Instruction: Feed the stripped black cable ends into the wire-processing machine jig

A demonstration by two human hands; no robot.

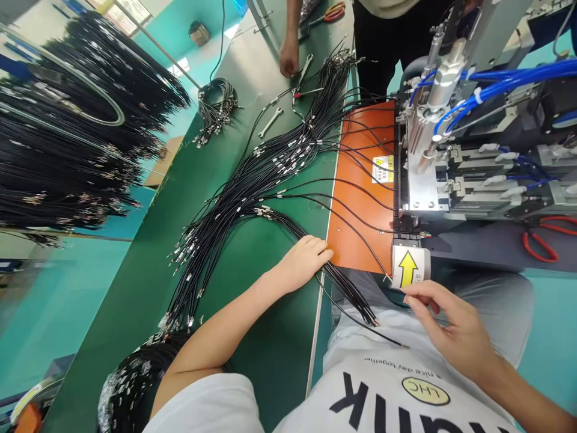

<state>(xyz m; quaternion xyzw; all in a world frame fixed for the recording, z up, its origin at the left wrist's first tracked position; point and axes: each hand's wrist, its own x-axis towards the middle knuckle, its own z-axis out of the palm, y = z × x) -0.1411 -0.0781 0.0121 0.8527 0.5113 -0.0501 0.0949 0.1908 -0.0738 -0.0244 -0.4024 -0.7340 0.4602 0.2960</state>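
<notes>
My left hand is closed round a bundle of thin black cables at the table's edge, and the loose ends hang toward my lap. My right hand is held in a pinch just below a white roller-like part with a yellow arrow. Whatever lies between thumb and forefinger is too small to make out. One black cable ends beside the arrow part, near those fingertips. Further cables run across an orange plate into the machine.
A large pile of black cables covers the green table. Two wrenches lie beyond it. Opposite, another person's hand rests near the tools. Red-handled scissors lie right; hanging cables fill the left.
</notes>
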